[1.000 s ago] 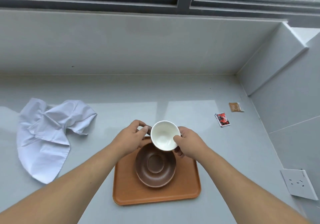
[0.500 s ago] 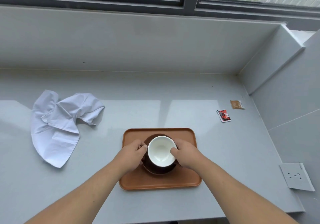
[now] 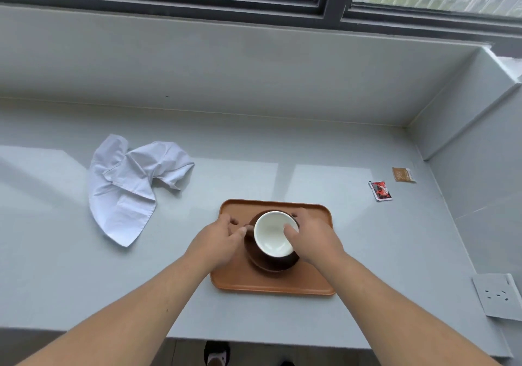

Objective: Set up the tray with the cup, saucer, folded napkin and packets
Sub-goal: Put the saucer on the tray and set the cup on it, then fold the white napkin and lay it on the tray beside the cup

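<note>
A cup [image 3: 273,235], white inside and dark brown outside, sits on the brown saucer [image 3: 269,266] in the middle of the orange tray [image 3: 240,281]. My left hand [image 3: 219,242] is at the cup's left side, thumb and fingers pinched at its handle. On the right side my right hand [image 3: 315,240] grips the cup, thumb over the rim. A crumpled white napkin [image 3: 127,185] lies unfolded on the counter to the left. A red packet [image 3: 380,191] and a brown packet [image 3: 403,174] lie on the counter at the far right.
The grey counter [image 3: 310,176] ends at a wall under the window at the back and at a side wall on the right. A white socket plate [image 3: 497,295] lies near the front right corner. The counter's front edge is just below the tray.
The cup was held above the saucer's far edge and has come down onto the saucer. Both hands stayed on it. The left fingers have loosened around the handle.
</note>
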Action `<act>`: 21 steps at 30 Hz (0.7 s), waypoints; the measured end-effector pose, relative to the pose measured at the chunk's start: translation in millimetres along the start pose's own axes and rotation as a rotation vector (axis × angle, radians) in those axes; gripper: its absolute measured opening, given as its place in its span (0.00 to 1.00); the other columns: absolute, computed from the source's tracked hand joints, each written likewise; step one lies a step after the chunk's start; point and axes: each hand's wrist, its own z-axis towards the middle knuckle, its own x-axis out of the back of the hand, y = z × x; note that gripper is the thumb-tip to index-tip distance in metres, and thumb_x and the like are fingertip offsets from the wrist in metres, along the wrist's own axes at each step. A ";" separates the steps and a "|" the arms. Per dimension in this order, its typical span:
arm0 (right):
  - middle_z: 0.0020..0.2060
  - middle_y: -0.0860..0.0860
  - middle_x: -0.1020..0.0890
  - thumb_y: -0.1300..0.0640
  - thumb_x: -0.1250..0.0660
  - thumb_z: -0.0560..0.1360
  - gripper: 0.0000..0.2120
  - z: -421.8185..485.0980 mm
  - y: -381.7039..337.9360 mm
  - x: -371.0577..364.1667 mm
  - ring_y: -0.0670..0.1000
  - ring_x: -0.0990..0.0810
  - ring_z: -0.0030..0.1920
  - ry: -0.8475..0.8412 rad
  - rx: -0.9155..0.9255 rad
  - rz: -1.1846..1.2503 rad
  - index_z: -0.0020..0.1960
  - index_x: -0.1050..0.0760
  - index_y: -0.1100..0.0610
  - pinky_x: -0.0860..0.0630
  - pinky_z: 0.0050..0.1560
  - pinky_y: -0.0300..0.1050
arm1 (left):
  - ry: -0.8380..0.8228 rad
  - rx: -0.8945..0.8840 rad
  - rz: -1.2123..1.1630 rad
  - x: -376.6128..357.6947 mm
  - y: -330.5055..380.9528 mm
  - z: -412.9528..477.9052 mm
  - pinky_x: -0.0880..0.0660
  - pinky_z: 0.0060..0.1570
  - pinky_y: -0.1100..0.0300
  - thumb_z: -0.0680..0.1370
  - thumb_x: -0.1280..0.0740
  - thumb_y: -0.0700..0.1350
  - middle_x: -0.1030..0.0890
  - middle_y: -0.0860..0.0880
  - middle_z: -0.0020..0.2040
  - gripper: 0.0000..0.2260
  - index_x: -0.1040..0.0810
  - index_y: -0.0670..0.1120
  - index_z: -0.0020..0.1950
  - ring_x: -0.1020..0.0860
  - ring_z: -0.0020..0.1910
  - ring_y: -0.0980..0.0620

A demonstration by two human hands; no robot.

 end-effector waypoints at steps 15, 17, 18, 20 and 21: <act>0.57 0.47 0.21 0.46 0.38 0.78 0.18 61.2 -232.2 -85.0 0.52 0.24 0.59 -0.067 0.572 -0.198 0.65 0.26 0.49 0.26 0.47 0.48 | 0.265 0.143 0.314 129.0 -137.1 42.2 0.27 0.47 0.52 0.78 0.33 0.60 0.24 0.49 0.66 0.25 0.30 0.50 0.71 0.23 0.61 0.46; 0.57 0.49 0.22 0.46 0.36 0.77 0.19 88.1 -254.0 -106.4 0.55 0.24 0.57 -0.038 0.550 -0.203 0.66 0.28 0.51 0.23 0.48 0.50 | 0.298 0.127 0.304 139.9 -149.7 63.9 0.26 0.43 0.52 0.77 0.34 0.63 0.23 0.49 0.63 0.25 0.30 0.49 0.67 0.22 0.57 0.46; 0.56 0.50 0.22 0.46 0.35 0.76 0.20 101.4 -263.4 -115.8 0.56 0.24 0.55 -0.019 0.535 -0.215 0.65 0.28 0.52 0.23 0.48 0.51 | 0.307 0.123 0.307 144.9 -154.3 73.9 0.26 0.41 0.52 0.77 0.35 0.65 0.23 0.49 0.59 0.25 0.30 0.49 0.65 0.21 0.54 0.46; 0.53 0.51 0.23 0.47 0.34 0.75 0.19 126.7 -277.6 -131.6 0.56 0.24 0.53 0.025 0.498 -0.255 0.63 0.28 0.53 0.25 0.43 0.49 | 0.309 0.150 0.293 154.3 -159.6 92.1 0.27 0.38 0.52 0.74 0.35 0.70 0.23 0.49 0.54 0.29 0.31 0.48 0.60 0.21 0.50 0.45; 0.52 0.52 0.23 0.47 0.33 0.75 0.18 137.8 -282.4 -137.5 0.57 0.24 0.52 0.039 0.483 -0.289 0.61 0.28 0.53 0.28 0.41 0.48 | 0.307 0.179 0.269 158.8 -161.4 100.2 0.28 0.37 0.53 0.72 0.34 0.71 0.22 0.49 0.52 0.30 0.32 0.48 0.59 0.20 0.50 0.45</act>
